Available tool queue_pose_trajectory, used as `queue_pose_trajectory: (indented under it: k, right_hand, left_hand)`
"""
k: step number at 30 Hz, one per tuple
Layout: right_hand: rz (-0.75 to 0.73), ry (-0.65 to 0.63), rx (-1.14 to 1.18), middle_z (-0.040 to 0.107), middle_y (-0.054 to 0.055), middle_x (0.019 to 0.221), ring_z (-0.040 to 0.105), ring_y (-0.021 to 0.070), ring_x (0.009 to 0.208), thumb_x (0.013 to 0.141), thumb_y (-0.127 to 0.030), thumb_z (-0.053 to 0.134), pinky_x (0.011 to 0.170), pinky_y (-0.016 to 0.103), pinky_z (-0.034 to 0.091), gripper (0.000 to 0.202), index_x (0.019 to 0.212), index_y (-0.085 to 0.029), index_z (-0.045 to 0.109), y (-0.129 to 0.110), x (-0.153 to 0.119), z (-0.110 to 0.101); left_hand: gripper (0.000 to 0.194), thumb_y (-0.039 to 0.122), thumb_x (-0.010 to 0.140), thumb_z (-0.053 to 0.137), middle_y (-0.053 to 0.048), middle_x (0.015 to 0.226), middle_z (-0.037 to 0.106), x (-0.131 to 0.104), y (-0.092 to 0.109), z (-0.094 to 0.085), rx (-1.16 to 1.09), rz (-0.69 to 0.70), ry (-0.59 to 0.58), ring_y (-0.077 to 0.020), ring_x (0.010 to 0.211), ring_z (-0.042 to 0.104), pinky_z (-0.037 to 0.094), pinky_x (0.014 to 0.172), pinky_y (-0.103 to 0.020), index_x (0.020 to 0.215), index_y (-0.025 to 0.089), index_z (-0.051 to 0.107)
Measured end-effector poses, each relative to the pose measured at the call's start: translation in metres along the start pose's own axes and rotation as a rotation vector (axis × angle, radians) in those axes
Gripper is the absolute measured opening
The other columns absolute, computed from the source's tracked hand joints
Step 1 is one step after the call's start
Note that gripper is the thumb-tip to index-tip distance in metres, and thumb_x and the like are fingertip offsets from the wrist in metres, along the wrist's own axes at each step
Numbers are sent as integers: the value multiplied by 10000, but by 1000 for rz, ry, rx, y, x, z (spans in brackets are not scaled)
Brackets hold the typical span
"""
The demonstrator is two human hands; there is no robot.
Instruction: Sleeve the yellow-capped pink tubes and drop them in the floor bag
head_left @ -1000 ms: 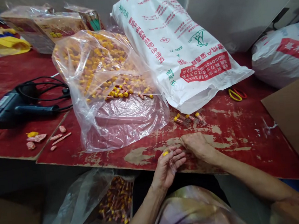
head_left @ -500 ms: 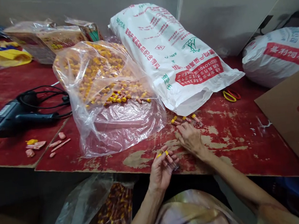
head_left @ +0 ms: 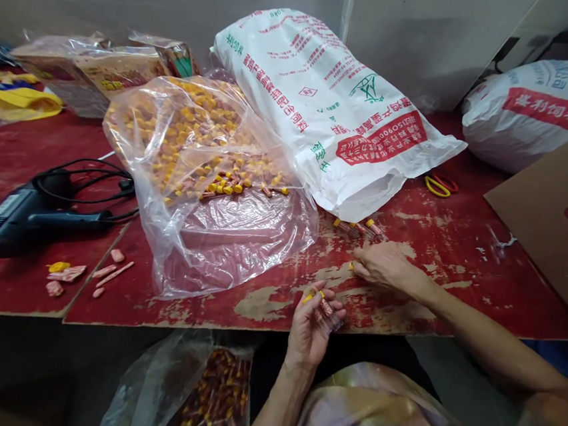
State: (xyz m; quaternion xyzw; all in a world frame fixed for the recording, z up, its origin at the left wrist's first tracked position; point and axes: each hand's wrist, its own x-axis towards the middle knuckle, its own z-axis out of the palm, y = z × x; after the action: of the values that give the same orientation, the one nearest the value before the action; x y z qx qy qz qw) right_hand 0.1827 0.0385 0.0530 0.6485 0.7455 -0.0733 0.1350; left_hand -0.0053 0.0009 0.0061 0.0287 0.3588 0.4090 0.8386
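My left hand (head_left: pixel 311 327) is just over the table's front edge, its fingers curled around small clear tubes (head_left: pixel 326 315) with yellow caps and pinkish contents. To its right, my right hand (head_left: pixel 387 267) is low over the tabletop with fingers bent together. A yellow cap (head_left: pixel 352 267) shows at its fingertips; the rest of that tube is hidden by the hand. Beyond the right hand, a few similar capped tubes (head_left: pixel 362 229) lie side by side on the worn red table (head_left: pixel 267 303).
A clear plastic bag (head_left: pixel 196 138) full of capped tubes lies ahead, beside a white woven sack (head_left: pixel 317 96). At left is a heat gun (head_left: pixel 18 215) with pink scraps (head_left: pixel 71 273). Scissors (head_left: pixel 437 186) and a cardboard box (head_left: pixel 560 213) are at right. Another tube bag (head_left: pixel 214 400) sits below the table.
My right hand has drawn back to the right, away from the tubes on the table, and a yellow cap now shows at its fingertips. My left hand keeps its tubes, almost unmoved.
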Motion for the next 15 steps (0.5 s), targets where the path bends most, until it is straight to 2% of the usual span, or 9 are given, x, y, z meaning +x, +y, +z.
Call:
queue_pose_trajectory:
  k: [2, 5, 9, 11, 13, 15]
  right_hand:
    - [-36, -40, -13, 663, 96, 745, 603, 173, 671, 916, -278, 387, 575, 279, 267, 253, 834, -163, 596, -2, 1, 1]
    - [-73, -14, -2, 663, 108, 771, 603, 175, 704, 912, -221, 393, 593, 272, 276, 218, 856, -150, 592, -5, 8, 11]
    - [-45, -1, 37, 659, 88, 727, 580, 156, 632, 904, -231, 405, 554, 258, 246, 224, 819, -153, 597, -3, 12, 21]
    - [-35, 98, 130, 651, 72, 730, 572, 146, 638, 933, -248, 360, 568, 248, 270, 279, 815, -154, 595, -7, 6, 27]
    - [-22, 264, 276, 647, 67, 776, 574, 144, 688, 965, -269, 304, 616, 242, 319, 337, 853, -149, 598, -18, -6, 32]
    - [-111, 399, 412, 648, 72, 865, 578, 151, 783, 978, -284, 282, 690, 244, 361, 351, 942, -148, 603, -30, -18, 37]
  left_hand:
    - [312, 151, 710, 664, -18, 745, 647, 2, -2, 1, 9, -16, 9, -160, 660, 659, 560, 645, -307, 1002, 153, 553]
    - [334, 132, 675, 694, 0, 686, 633, 4, -5, 4, 24, -17, 4, -160, 675, 657, 562, 663, -303, 979, 151, 556]
    - [332, 95, 646, 695, -4, 685, 648, 6, -6, 7, 30, -8, 24, -157, 663, 655, 562, 645, -294, 949, 146, 569]
    - [336, 79, 649, 685, -42, 785, 683, 7, -5, 8, 17, -9, 39, -176, 725, 671, 564, 672, -304, 960, 139, 575]
    - [360, 70, 660, 678, -80, 940, 694, 7, -4, 8, -15, -4, 29, -201, 835, 676, 565, 717, -319, 998, 143, 576]
    - [369, 86, 688, 674, -80, 1025, 682, 7, -3, 7, -62, 12, -1, -203, 897, 666, 564, 738, -327, 1035, 163, 574]
